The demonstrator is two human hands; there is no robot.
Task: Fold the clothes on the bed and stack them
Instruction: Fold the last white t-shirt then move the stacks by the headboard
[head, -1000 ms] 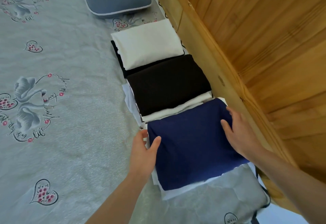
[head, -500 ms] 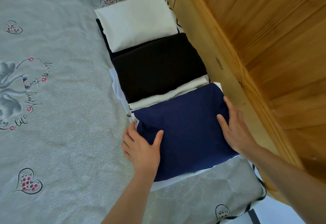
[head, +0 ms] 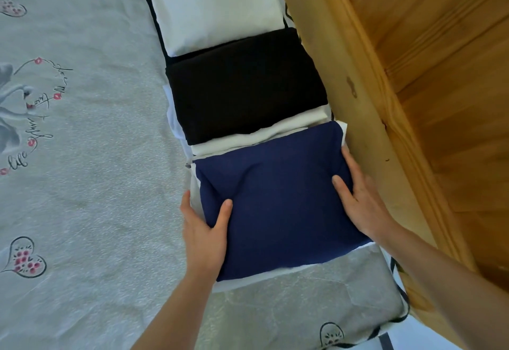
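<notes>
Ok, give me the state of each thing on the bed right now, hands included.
Navy garment: folded, topping the nearest pile, gripped at both side edges.
Black garment: folded, lying on a white piece, untouched.
White garment: folded, farthest, on top of a dark piece.
Left hand: thumb on top of the navy garment, fingers at its left edge.
Right hand: thumb on top, fingers round its right edge.
Bedsheet: spread flat.

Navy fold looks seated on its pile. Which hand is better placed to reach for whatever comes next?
Left, probably. The left hand grips the navy garment's edge on the open bedspread side, while the right hand is hemmed in beside the wooden bed frame.
</notes>
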